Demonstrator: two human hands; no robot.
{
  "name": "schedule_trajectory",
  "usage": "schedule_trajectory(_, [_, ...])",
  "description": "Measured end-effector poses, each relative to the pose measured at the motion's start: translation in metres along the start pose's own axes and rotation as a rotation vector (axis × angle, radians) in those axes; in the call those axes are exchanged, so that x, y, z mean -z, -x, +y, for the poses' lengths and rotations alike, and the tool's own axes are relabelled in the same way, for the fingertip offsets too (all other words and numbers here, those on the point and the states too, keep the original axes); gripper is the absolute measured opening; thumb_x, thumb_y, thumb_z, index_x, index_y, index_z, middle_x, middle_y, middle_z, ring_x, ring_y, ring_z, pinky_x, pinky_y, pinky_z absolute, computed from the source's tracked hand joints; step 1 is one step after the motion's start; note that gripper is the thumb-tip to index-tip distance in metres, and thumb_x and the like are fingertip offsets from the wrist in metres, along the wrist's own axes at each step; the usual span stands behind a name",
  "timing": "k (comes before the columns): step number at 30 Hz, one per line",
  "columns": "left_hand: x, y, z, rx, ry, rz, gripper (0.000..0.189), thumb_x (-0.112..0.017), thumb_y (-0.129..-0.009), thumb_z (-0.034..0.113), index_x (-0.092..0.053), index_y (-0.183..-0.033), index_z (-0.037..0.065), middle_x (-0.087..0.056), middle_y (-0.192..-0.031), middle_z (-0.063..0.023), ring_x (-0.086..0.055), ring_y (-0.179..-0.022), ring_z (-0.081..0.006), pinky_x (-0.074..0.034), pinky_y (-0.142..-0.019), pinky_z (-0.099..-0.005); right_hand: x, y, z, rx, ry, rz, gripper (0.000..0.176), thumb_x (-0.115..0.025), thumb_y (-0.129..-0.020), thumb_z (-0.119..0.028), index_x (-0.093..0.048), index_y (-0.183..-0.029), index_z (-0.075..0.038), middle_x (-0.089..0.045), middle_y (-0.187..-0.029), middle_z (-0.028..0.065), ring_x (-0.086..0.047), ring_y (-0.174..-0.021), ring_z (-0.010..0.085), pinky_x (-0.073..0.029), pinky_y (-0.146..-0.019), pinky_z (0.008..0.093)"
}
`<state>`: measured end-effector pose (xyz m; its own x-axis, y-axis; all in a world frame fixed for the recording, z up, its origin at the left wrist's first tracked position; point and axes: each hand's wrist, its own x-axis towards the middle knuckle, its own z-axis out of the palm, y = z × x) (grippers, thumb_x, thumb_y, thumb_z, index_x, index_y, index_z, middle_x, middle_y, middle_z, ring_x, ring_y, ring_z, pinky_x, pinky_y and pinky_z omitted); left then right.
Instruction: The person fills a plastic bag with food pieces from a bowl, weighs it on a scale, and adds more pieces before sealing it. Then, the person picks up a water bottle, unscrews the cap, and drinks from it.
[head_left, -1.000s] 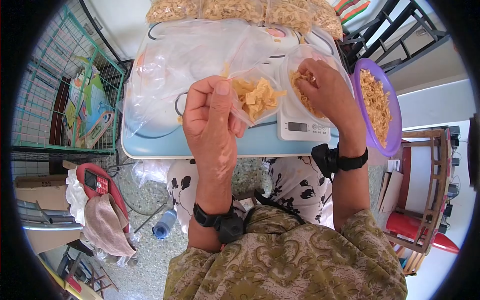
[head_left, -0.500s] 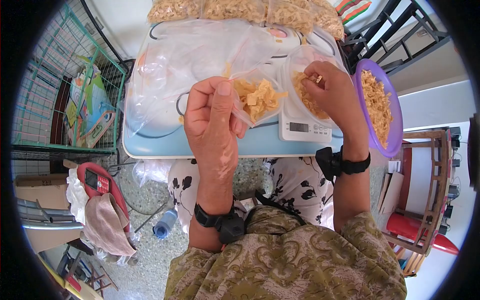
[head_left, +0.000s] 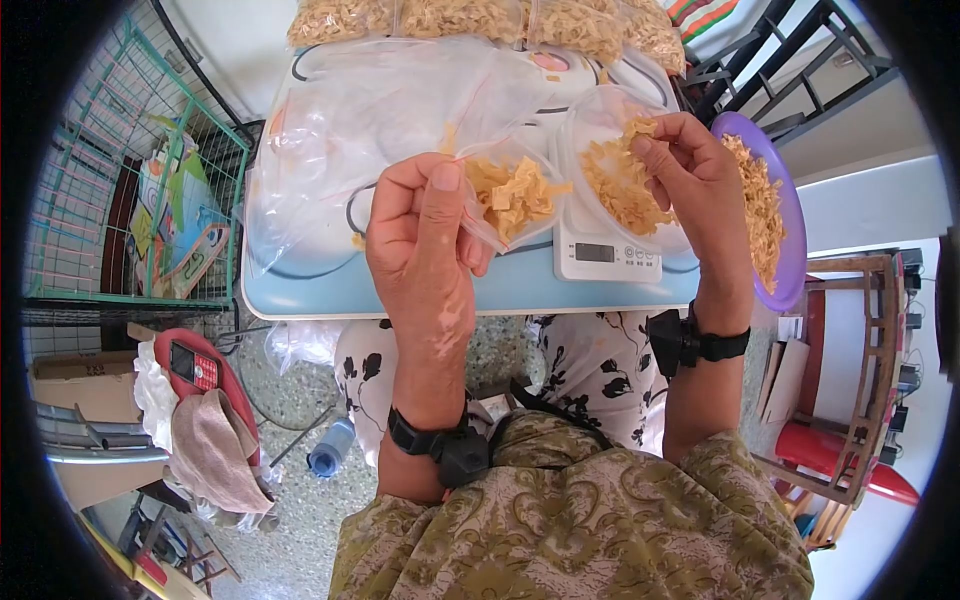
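Observation:
My left hand [head_left: 425, 220] pinches the edge of a clear zip bag [head_left: 482, 226] between thumb and fingers. Its mouth gapes, and a clump of pale yellow dried pieces [head_left: 520, 195] shows inside. Over the right rim of a clear plastic bowl [head_left: 574, 140], my right hand [head_left: 700, 170] is closed on a few of the same dried pieces [head_left: 640, 128]. More pieces [head_left: 625, 195] lie in the bowl, which rests on a white digital scale [head_left: 590, 268]. The figures on its display are too small to read.
Flat clear bags [head_left: 330, 150] cover the table's left part. Filled bags [head_left: 460, 18] line its back edge. A purple basin [head_left: 792, 215] of dried pieces stands at the right. A green wire cage [head_left: 90, 200] is on the left; a blue bottle [head_left: 330, 450] lies on the floor.
My right hand has come up out of the bowl and moved slightly right, with dried pieces now visible at its fingertips. My left hand and its bag have hardly moved.

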<state>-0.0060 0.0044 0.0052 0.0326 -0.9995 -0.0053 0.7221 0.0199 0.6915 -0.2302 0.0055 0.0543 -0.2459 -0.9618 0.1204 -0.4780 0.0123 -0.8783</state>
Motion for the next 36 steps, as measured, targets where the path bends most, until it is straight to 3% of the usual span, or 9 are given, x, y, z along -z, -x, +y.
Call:
schedule_trajectory(7, [0.0, 0.0, -0.001, 0.004, 0.003, -0.002, 0.014, -0.06, -0.099, 0.018, -0.059, -0.103, 0.005, -0.05, -0.07, 0.0033, -0.036, -0.049, -0.0023, -0.028, -0.042, -0.0193, -0.001, 0.0, 0.003, 0.046, -0.17, 0.086, 0.011, -0.068, -0.092, -0.012, -0.063, -0.096, -0.003, -0.061, -0.076, -0.0006, -0.056, -0.061, 0.0052, -0.043, -0.053, 0.0193])
schedule_trajectory(9, [0.001, 0.0, -0.001, 0.003, 0.002, -0.003, 0.014, -0.06, -0.099, 0.018, -0.059, -0.103, 0.005, -0.05, -0.07, 0.0034, -0.036, -0.049, -0.0022, -0.028, -0.042, -0.0192, 0.002, -0.001, 0.008, 0.02, -0.245, 0.058, 0.012, -0.065, -0.095, -0.012, -0.064, -0.103, -0.003, -0.062, -0.088, 0.0006, -0.054, -0.063, 0.006, -0.044, -0.056, 0.021])
schedule_trajectory(22, [0.001, 0.0, 0.0, 0.021, 0.0, 0.004, 0.014, -0.059, -0.1, 0.018, -0.059, -0.104, 0.004, -0.051, -0.069, 0.0032, -0.037, -0.049, -0.0023, -0.028, -0.041, -0.0194, 0.0, 0.0, 0.003, -0.014, -0.245, 0.057, 0.012, -0.064, -0.096, -0.01, -0.064, -0.105, -0.002, -0.065, -0.093, 0.004, -0.061, -0.072, 0.0091, -0.051, -0.06, 0.0224])
schedule_trajectory(25, [0.0, 0.0, 0.0, 0.026, -0.01, 0.011, 0.014, -0.059, -0.1, 0.018, -0.059, -0.104, 0.004, -0.05, -0.068, 0.0034, -0.037, -0.049, -0.0024, -0.028, -0.041, -0.0192, -0.008, 0.006, -0.009, 0.041, -0.286, 0.082, 0.014, -0.066, -0.093, -0.01, -0.063, -0.103, -0.001, -0.066, -0.086, 0.0039, -0.063, -0.067, 0.01, -0.052, -0.062, 0.0216])
schedule_trajectory(31, [-0.002, 0.0, -0.001, 0.028, -0.034, 0.022, 0.015, -0.06, -0.1, 0.019, -0.059, -0.103, 0.004, -0.051, -0.068, 0.0033, -0.037, -0.048, -0.0022, -0.028, -0.041, -0.0192, -0.039, 0.025, -0.037, 0.163, -0.363, -0.071, 0.012, -0.066, -0.093, -0.005, -0.062, -0.103, -0.001, -0.065, -0.087, 0.0031, -0.062, -0.068, 0.009, -0.052, -0.062, 0.0207])
schedule_trajectory(34, [-0.001, 0.0, -0.001, 0.018, -0.027, 0.009, 0.015, -0.06, -0.099, 0.019, -0.059, -0.103, 0.005, -0.051, -0.068, 0.0032, -0.038, -0.048, -0.0021, -0.028, -0.041, -0.0191, -0.046, 0.027, -0.04, 0.216, -0.25, -0.144, 0.013, -0.067, -0.092, -0.005, -0.062, -0.103, -0.002, -0.063, -0.086, 0.0013, -0.06, -0.068, 0.0068, -0.051, -0.061, 0.0201])
schedule_trajectory(36, [-0.001, 0.0, -0.001, 0.022, -0.022, 0.002, 0.015, -0.06, -0.099, 0.019, -0.059, -0.103, 0.005, -0.051, -0.068, 0.0033, -0.038, -0.048, -0.002, -0.029, -0.041, -0.019, -0.046, 0.027, -0.04, 0.183, -0.072, -0.261, 0.018, -0.064, -0.092, 0.001, -0.062, -0.111, 0.0, -0.064, -0.092, 0.0027, -0.06, -0.078, 0.0061, -0.049, -0.061, 0.0196])
